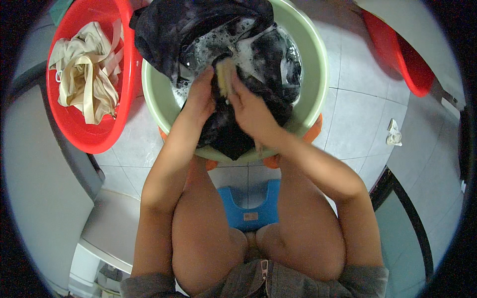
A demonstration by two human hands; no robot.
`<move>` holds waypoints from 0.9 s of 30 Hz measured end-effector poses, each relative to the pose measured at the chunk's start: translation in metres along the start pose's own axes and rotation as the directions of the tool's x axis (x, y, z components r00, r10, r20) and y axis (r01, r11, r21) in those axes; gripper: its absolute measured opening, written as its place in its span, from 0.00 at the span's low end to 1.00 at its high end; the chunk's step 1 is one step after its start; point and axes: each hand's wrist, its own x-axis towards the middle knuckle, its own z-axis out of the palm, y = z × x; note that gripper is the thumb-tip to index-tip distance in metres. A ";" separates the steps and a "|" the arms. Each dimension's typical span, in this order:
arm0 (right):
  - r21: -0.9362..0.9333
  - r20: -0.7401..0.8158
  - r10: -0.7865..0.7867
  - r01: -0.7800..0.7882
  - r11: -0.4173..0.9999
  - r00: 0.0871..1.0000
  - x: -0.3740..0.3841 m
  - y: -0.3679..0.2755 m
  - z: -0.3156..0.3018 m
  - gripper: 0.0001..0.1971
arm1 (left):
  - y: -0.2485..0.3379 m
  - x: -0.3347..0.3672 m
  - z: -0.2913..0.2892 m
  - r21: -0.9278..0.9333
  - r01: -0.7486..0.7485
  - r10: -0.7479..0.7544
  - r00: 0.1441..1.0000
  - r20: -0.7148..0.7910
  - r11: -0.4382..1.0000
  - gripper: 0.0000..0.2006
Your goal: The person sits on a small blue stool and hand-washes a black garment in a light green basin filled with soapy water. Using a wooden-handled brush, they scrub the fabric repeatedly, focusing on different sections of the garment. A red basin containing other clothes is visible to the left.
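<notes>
A pale green basin (318,54) stands in front of me, holding soapy water and wet black cloth (233,130). Over the basin, my left hand (201,94) is closed on a fold of this cloth. My right hand (251,107) grips a pale yellow bar (225,77), perhaps soap, and presses it against the fabric beside the left hand. Motion blur hides the bar's exact shape. More dark fabric (164,30) hangs over the basin's far left rim. Foam (243,49) floats around the garment.
A red basin (128,99) with cream cloth (89,69) stands on the left. Another red basin (417,79) is at the far right. On the tiled floor lies a crumpled white scrap (394,133). A blue plastic stool (253,216) shows between my legs; orange footwear (313,130) flanks the green basin.
</notes>
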 end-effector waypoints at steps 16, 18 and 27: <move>0.043 0.009 0.036 -0.036 0.998 0.999 -0.005 -0.012 0.000 0.28 | -0.007 0.000 -0.001 0.013 -0.148 0.149 0.988 -0.044 0.989 0.13; 0.016 0.067 0.044 -0.045 0.999 0.997 -0.030 -0.005 0.004 0.28 | -0.005 0.007 -0.006 -0.022 -0.115 0.115 0.993 -0.019 0.993 0.11; 0.033 -0.108 -0.081 0.085 0.996 0.991 0.033 -0.005 0.000 0.25 | -0.011 -0.004 0.006 -0.056 -0.124 0.122 0.992 -0.044 0.991 0.12</move>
